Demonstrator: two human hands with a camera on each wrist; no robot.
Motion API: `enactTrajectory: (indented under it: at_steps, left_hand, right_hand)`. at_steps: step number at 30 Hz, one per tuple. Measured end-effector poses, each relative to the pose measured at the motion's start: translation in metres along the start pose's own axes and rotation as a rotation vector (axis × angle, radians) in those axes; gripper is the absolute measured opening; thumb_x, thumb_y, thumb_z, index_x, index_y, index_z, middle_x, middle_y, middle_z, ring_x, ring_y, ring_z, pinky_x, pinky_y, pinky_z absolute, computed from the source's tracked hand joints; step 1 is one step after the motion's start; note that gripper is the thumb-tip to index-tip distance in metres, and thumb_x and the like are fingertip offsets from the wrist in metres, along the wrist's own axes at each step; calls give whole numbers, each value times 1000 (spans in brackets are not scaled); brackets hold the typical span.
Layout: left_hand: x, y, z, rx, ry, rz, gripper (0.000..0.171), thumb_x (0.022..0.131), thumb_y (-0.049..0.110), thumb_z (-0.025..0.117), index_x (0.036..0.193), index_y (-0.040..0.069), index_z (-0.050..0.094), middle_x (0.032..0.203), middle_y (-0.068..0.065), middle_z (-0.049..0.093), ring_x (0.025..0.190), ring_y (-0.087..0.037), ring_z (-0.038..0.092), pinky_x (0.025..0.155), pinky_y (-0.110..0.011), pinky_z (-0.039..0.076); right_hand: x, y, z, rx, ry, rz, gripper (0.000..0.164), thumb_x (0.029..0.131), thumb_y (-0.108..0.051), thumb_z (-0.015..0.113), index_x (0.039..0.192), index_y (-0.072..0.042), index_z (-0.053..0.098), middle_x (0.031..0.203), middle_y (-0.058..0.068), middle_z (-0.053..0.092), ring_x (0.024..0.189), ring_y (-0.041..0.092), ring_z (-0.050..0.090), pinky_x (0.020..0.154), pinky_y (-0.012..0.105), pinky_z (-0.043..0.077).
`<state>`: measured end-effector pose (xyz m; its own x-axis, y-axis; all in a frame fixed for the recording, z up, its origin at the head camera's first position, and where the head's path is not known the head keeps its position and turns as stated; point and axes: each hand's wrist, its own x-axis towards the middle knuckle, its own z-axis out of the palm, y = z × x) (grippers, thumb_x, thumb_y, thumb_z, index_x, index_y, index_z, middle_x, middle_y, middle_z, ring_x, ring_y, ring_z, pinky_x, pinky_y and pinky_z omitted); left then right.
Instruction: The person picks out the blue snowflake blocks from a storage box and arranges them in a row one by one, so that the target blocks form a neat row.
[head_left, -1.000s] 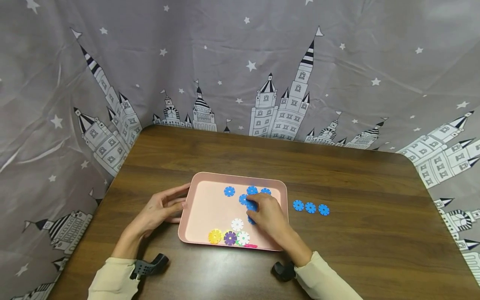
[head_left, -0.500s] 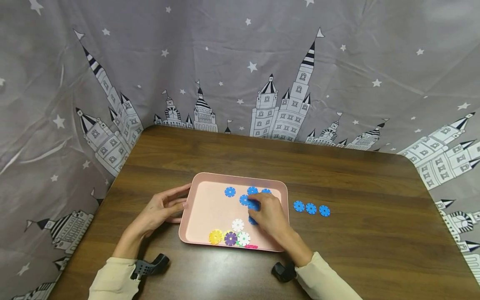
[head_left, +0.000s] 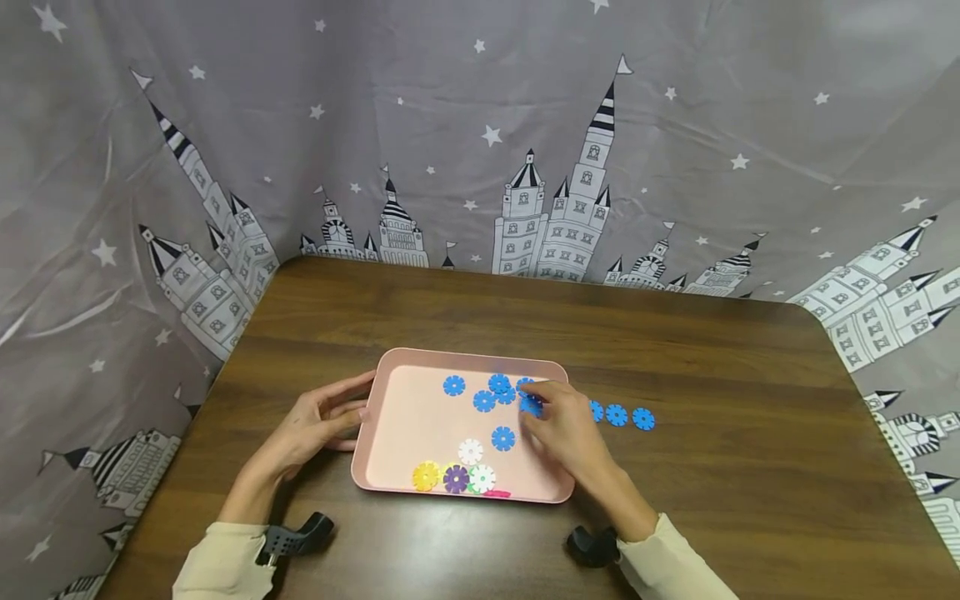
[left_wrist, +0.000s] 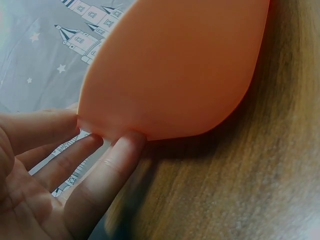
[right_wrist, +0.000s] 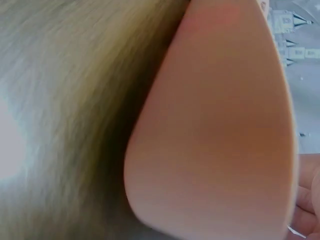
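A shallow pink tray (head_left: pixel 420 425) lies on the table in the head view. My left hand (head_left: pixel 322 417) rests its fingertips and thumb against the tray's left outer wall. In the left wrist view, the left thumb (left_wrist: pixel 112 175) touches that wall. Over the tray's right part, my right hand (head_left: pixel 566 425) pinches a blue notched snowflake disc (head_left: pixel 531 406) between thumb and index finger. Several similar blue discs (head_left: pixel 483 402) lie around it in the tray. By the near wall are white (head_left: pixel 470 452), purple (head_left: pixel 456 479) and yellow (head_left: pixel 426 476) discs.
Right of the tray, three blue discs form a row, the rightmost disc (head_left: pixel 642 418) fully visible and the leftmost partly behind the right hand. A grey castle-print curtain (head_left: pixel 450 108) hangs behind the brown table (head_left: pixel 712 467). A pink piece (head_left: pixel 497 493) lies at the near wall.
My right hand has drawn right and slightly up from the blue cluster with a blue disc pinched in it, uncovering other discs. The left hand has stayed at the tray's wall.
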<state>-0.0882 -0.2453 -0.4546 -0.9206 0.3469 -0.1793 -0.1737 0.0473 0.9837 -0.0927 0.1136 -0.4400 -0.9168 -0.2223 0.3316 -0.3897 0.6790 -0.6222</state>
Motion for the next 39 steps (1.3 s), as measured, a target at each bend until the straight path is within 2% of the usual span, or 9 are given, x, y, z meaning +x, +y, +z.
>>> enactTrajectory:
  at_steps: [6, 11, 15, 22, 29, 34, 39]
  left_hand:
    - [0, 0, 1, 5, -5, 20, 61, 98, 5, 60, 151, -6, 30, 149, -33, 32, 111, -15, 62, 76, -47, 59]
    - [0, -1, 1, 16, 0, 19, 61, 98, 7, 60, 151, -5, 31, 149, -33, 33, 110, -15, 63, 75, -47, 59]
    - [0, -1, 0, 22, 12, 8, 62, 97, 7, 61, 151, -3, 32, 149, -31, 35, 109, -15, 64, 75, -47, 59]
    - [0, -1, 0, 23, 4, 6, 62, 97, 7, 61, 151, -2, 32, 149, -31, 34, 110, -17, 64, 76, -47, 59]
    - [-1, 0, 1, 34, 7, 3, 62, 97, 7, 61, 151, -3, 32, 148, -33, 34, 109, -16, 64, 75, -47, 59]
    - [0, -1, 2, 39, 15, 5, 62, 97, 8, 62, 150, -3, 33, 148, -33, 35, 108, -16, 64, 74, -47, 59]
    - [1, 0, 3, 40, 13, 11, 61, 97, 7, 61, 150, -4, 32, 147, -34, 35, 109, -16, 63, 74, -46, 60]
  right_hand:
    - [-4, 11, -18, -1, 47, 18, 36, 73, 1, 82, 109, 0, 74, 103, 11, 73, 81, 22, 61, 66, 35, 55]
    - [-8, 25, -38, 20, 114, 30, 35, 75, 1, 82, 108, 0, 74, 102, 11, 73, 91, 24, 67, 75, 41, 59]
    - [-12, 40, -53, -8, 149, 40, 34, 74, 2, 82, 108, 0, 74, 102, 13, 72, 92, 28, 69, 75, 44, 60]
    - [-31, 70, -74, -76, 168, 112, 35, 74, 8, 81, 108, 5, 72, 102, 19, 71, 91, 36, 69, 76, 49, 58]
    - [-48, 98, -95, -160, 183, 197, 36, 74, 8, 80, 108, 6, 71, 104, 22, 70, 89, 39, 69, 76, 52, 57]
    - [-56, 109, -108, -199, 175, 270, 34, 76, 5, 79, 109, 7, 71, 106, 24, 70, 93, 41, 67, 79, 54, 55]
    - [-62, 115, -110, -188, 131, 333, 35, 78, 4, 77, 112, 9, 69, 109, 26, 68, 99, 43, 65, 83, 52, 54]
